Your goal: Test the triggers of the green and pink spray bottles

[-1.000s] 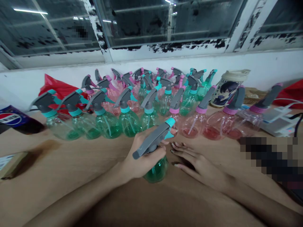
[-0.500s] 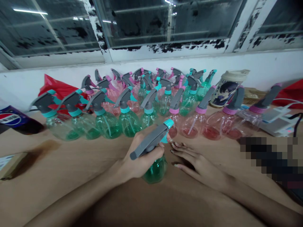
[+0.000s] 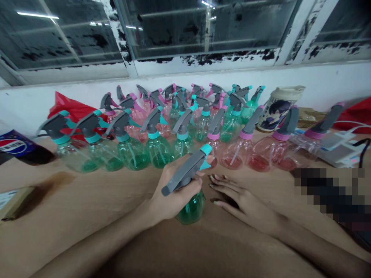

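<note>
My left hand (image 3: 175, 189) is wrapped round the neck of a green spray bottle (image 3: 191, 208), just under its grey trigger head. The head's turquoise nozzle points away and to the right; the collar is hidden by my fingers. To the right of this bottle, my right hand (image 3: 237, 199) lies open on the table, fingers spread and holding nothing. Beyond both hands stands a front row of spray bottles: several green bottles (image 3: 133, 154) on the left and several pink bottles (image 3: 263, 154) on the right. More pink and green bottles crowd behind them.
On the left lie a Pepsi bottle (image 3: 24, 146) and a small box (image 3: 17, 202). Red bags (image 3: 71, 108) sit at the back. A printed cup (image 3: 279, 108), a white device (image 3: 344, 148) with cables and a blurred-out dark object (image 3: 333, 200) are on the right.
The grey head of the held bottle has turned slightly, its rear end shifting a little to the right. My right hand has stayed in place.
</note>
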`<state>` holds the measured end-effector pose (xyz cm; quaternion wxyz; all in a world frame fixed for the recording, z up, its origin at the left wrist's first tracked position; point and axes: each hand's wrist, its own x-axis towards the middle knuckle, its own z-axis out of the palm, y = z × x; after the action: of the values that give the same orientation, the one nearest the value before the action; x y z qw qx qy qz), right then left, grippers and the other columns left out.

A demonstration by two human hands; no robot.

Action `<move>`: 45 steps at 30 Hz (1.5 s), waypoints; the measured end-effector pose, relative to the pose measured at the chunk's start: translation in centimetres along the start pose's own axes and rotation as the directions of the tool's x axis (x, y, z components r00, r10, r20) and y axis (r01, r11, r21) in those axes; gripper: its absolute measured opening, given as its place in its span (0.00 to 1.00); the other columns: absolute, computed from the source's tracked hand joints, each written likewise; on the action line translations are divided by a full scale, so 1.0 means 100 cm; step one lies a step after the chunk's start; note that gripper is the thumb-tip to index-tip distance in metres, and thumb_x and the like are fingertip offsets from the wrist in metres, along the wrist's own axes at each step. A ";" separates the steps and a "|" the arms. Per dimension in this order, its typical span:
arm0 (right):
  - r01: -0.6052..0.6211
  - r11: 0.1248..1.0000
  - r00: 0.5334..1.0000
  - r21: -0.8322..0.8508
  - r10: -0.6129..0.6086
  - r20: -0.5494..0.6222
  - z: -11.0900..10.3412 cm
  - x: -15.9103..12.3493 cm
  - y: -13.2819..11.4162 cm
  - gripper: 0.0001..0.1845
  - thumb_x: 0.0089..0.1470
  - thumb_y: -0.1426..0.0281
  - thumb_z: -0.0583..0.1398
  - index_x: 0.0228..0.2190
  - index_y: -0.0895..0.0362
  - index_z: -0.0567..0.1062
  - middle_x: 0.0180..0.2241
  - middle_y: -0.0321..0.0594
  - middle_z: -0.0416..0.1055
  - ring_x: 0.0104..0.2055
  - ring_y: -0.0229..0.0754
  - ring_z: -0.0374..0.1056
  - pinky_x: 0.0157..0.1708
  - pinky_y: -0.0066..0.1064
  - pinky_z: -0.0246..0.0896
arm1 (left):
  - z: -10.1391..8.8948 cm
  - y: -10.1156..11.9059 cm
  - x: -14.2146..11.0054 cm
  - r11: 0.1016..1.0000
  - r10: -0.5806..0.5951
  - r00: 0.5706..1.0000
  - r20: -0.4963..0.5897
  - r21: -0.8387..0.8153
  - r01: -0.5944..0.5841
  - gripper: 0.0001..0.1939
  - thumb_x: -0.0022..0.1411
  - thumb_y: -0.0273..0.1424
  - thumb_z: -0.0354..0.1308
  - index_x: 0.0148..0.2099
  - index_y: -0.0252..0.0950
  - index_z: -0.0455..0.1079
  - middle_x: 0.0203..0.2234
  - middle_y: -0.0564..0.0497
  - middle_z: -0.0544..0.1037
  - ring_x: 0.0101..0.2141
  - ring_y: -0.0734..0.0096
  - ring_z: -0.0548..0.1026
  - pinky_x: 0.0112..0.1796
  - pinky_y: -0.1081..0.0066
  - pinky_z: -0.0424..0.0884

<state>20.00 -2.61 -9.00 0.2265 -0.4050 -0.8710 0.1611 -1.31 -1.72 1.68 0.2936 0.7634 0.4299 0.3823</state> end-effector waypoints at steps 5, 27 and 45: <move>0.008 1.000 1.000 0.012 -0.008 0.000 0.000 0.000 0.001 0.25 0.56 0.62 0.53 0.55 0.52 0.60 0.55 0.40 0.60 0.59 0.45 0.51 0.57 0.46 0.48 | 0.001 0.000 0.000 0.999 0.045 0.999 -0.020 0.030 -0.044 0.04 0.50 0.25 0.51 0.28 0.38 0.66 0.26 0.52 0.73 0.28 0.69 0.73 0.30 0.70 0.70; -0.007 1.000 1.000 0.006 0.007 -0.010 0.000 0.000 0.000 0.24 0.56 0.62 0.53 0.54 0.52 0.60 0.55 0.39 0.60 0.59 0.44 0.51 0.57 0.45 0.49 | 0.000 0.001 -0.002 0.998 -0.028 1.000 0.010 -0.063 0.029 0.04 0.51 0.26 0.52 0.32 0.39 0.65 0.22 0.55 0.70 0.23 0.72 0.69 0.27 0.71 0.67; -0.018 1.000 1.000 -0.025 0.019 0.024 -0.002 0.001 -0.003 0.24 0.57 0.62 0.52 0.54 0.54 0.61 0.57 0.39 0.58 0.60 0.43 0.50 0.59 0.43 0.46 | -0.005 0.003 -0.002 1.000 0.022 1.000 0.009 -0.015 -0.022 0.03 0.49 0.25 0.50 0.26 0.39 0.61 0.23 0.54 0.68 0.24 0.72 0.67 0.28 0.70 0.66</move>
<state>19.86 -2.76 -8.66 0.2096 -0.4139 -0.8718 0.1574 -1.61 -1.98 2.12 0.2969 0.7679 0.4171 0.3850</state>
